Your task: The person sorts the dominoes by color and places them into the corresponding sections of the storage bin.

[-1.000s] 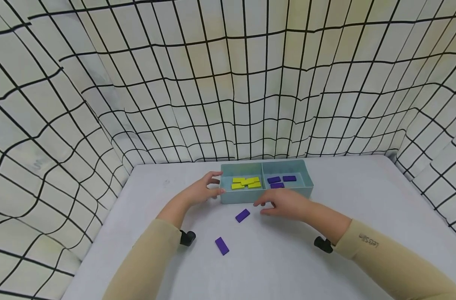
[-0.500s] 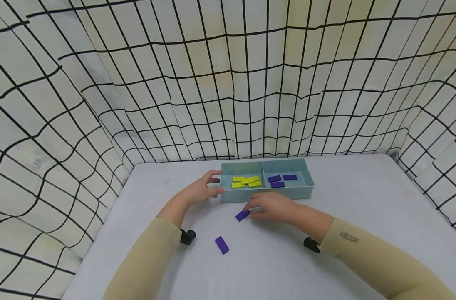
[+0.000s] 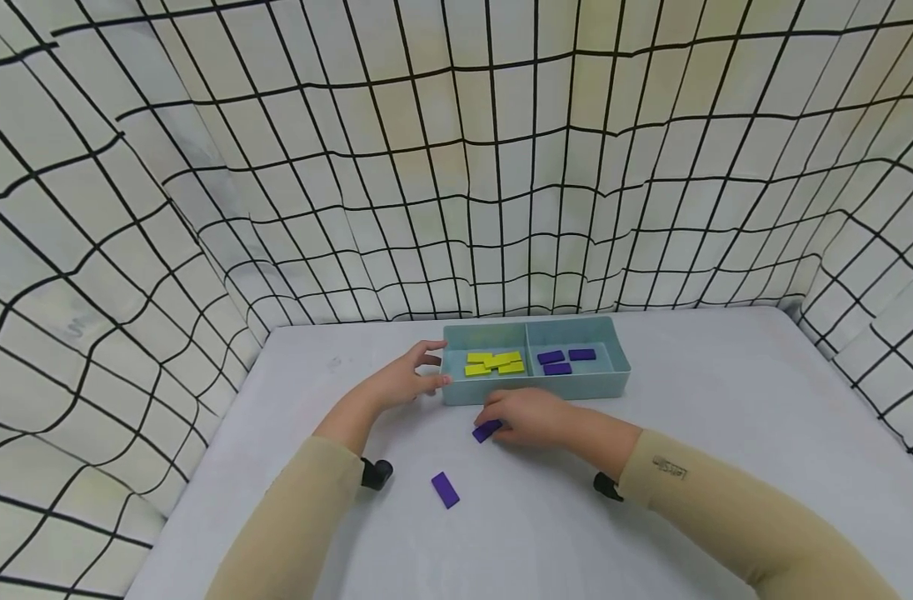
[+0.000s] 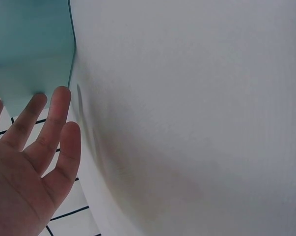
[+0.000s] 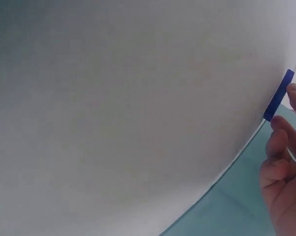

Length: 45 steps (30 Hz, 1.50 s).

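Observation:
A pale blue-green box with two compartments stands toward the back of the table. Its left half holds several yellow blocks, and the right half holds three purple blocks. My left hand is at the box's left end, fingers extended; in the left wrist view fingertips meet the end wall. In front of the box, my right hand pinches a flat purple block by its edges, close over the table, as the right wrist view shows of the block.
Another purple block lies nearer on the white table. Behind and beside the table hangs black netting over a pale wall. Each wrist carries a small black camera, one of them the left camera.
My right hand has moved left and slightly down from in front of the box's middle to the nearer purple block, its fingers closing on it. My left hand has stayed at the box.

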Each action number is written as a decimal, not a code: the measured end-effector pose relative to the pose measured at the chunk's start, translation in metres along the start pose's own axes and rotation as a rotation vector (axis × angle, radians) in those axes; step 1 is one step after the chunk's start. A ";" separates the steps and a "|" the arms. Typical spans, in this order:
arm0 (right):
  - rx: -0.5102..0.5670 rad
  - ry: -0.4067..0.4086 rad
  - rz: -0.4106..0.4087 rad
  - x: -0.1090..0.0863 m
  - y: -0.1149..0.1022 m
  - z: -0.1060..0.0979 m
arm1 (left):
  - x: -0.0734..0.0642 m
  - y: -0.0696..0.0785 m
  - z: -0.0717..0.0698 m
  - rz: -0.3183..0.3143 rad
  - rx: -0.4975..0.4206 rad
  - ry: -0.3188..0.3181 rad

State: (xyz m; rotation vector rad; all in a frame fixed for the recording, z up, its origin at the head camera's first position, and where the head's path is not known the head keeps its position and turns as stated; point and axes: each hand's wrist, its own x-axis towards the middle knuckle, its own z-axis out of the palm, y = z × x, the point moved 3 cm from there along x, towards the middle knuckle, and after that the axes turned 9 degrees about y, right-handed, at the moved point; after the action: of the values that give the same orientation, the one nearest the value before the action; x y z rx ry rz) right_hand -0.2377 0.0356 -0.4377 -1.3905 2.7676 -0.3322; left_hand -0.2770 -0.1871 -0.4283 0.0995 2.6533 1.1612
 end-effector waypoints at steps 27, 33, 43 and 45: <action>0.013 -0.034 0.077 0.007 0.005 -0.005 | -0.003 0.003 -0.002 -0.002 -0.007 -0.013; 0.054 -0.036 0.100 0.005 0.006 -0.015 | -0.002 0.003 -0.002 0.004 -0.003 -0.015; 0.057 0.018 0.130 -0.002 0.008 -0.044 | 0.000 0.003 -0.001 -0.003 -0.005 -0.011; 0.060 0.024 0.144 -0.005 0.012 -0.052 | -0.001 0.003 -0.001 -0.007 -0.002 -0.011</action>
State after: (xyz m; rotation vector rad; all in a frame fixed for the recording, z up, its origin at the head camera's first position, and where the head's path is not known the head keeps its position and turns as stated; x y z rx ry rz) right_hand -0.2501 0.0551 -0.3899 -1.1743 2.8310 -0.4240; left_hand -0.2767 -0.1856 -0.4256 0.0952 2.6407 1.1579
